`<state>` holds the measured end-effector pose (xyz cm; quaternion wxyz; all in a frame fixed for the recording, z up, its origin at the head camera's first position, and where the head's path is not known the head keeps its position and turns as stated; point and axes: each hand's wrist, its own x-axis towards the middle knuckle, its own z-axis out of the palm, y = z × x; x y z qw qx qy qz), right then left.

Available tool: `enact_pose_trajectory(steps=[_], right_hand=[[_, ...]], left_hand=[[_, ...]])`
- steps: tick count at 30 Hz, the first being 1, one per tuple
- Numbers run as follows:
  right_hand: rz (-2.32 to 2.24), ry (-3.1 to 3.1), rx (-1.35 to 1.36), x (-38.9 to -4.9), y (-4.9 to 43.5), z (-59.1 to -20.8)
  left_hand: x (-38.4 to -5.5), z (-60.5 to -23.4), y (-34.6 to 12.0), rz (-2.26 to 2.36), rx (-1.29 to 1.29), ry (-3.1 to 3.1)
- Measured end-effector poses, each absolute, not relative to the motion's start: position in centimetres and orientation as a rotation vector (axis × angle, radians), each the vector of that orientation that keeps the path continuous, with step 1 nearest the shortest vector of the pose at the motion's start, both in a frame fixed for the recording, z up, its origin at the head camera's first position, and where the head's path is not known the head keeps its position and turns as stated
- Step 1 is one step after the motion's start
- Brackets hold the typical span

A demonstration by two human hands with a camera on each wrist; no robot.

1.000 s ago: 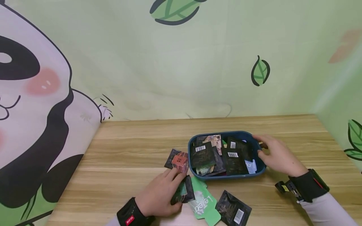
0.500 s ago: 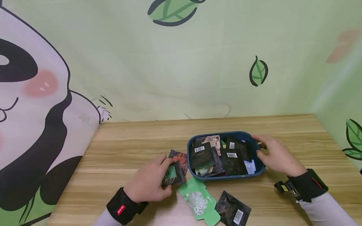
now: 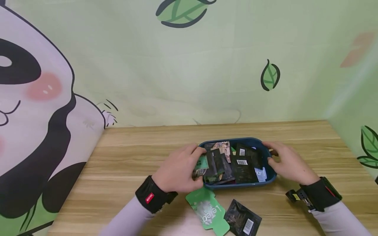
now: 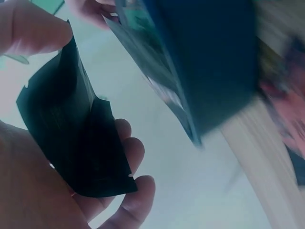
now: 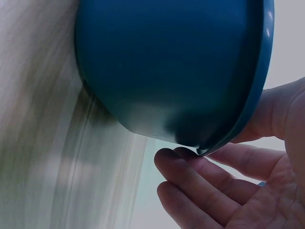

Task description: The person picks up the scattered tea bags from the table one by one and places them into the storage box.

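Note:
Between the thumb and fingers of my left hand (image 3: 180,168) is a small dark sachet with a green label (image 3: 202,163). It is over the left end of a blue plastic bin (image 3: 236,186); the left wrist view shows the sachet (image 4: 76,124) creased, beside the bin's outer wall (image 4: 209,62). Several black sachets (image 3: 243,168) with barcodes lie in the bin. At its right end, my right hand (image 3: 287,162) holds the rim. In the right wrist view, the fingers (image 5: 200,186) sit at the rim, with part of the hand hidden behind the wall.
In front of the bin, a green card-like packet (image 3: 208,211) with white lettering lies on the wooden table (image 3: 141,150). A black sachet (image 3: 243,218) with a barcode lies against its right side. A reddish packet (image 4: 286,100) shows below the bin in the left wrist view.
My left hand has picked up the green-labelled sachet from near the green packet and carried it up and right to the bin's left end. The right hand has stayed at the rim.

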<state>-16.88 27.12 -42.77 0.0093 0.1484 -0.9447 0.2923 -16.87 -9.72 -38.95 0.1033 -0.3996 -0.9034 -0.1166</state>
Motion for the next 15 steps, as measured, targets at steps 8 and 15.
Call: enact_pose_trajectory(steps=[8, 15], right_hand=[[0.913, -2.957, 0.465, -16.9, 27.2, -42.9], [0.939, -2.959, 0.468, -16.9, 27.1, -42.7]], left_hand=[[-17.6, -38.2, -3.8, -0.376, -1.275, -2.611], [-18.1, -39.1, 0.2, -0.398, -1.275, -2.605]])
